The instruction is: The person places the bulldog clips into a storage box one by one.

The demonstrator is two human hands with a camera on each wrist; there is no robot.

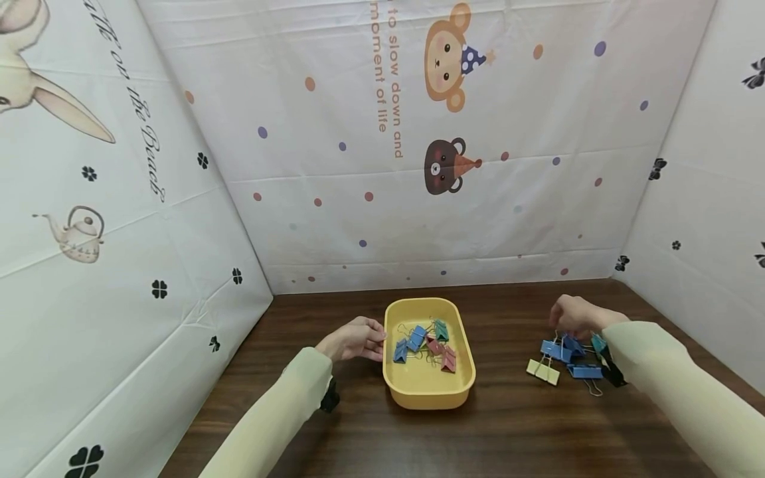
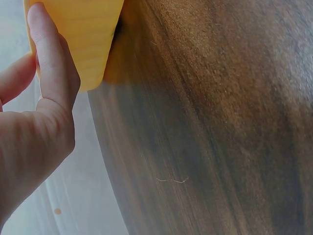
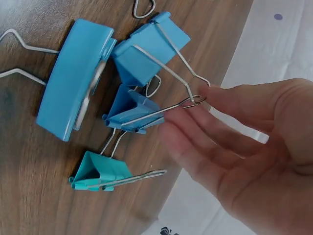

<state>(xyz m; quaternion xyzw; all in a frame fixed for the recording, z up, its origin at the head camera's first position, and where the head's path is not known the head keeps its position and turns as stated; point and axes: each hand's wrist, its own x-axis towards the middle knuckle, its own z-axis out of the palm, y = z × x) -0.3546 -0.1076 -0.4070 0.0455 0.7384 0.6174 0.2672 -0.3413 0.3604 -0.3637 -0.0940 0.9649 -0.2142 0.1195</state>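
A yellow tray (image 1: 430, 399) stands on the brown table, with several blue, green and red binder clips inside. My left hand (image 1: 358, 337) is at its left side, the thumb at the rim and the fingers along the outer wall. On the right, my right hand (image 3: 244, 132) pinches wire handle ends between thumb and fingertips. The handles of a light-blue binder clip (image 3: 146, 54) and a darker blue binder clip (image 3: 128, 108) meet at those fingertips. A larger blue binder clip (image 3: 73, 81) and a teal binder clip (image 3: 100, 171) lie beside them.
A pale yellow binder clip (image 1: 543, 372) lies at the near left of the right-hand pile. Printed white cloth (image 1: 508, 219) rises behind the table and along both sides. A wood-grain table (image 1: 502, 438) carries the tray and the pile.
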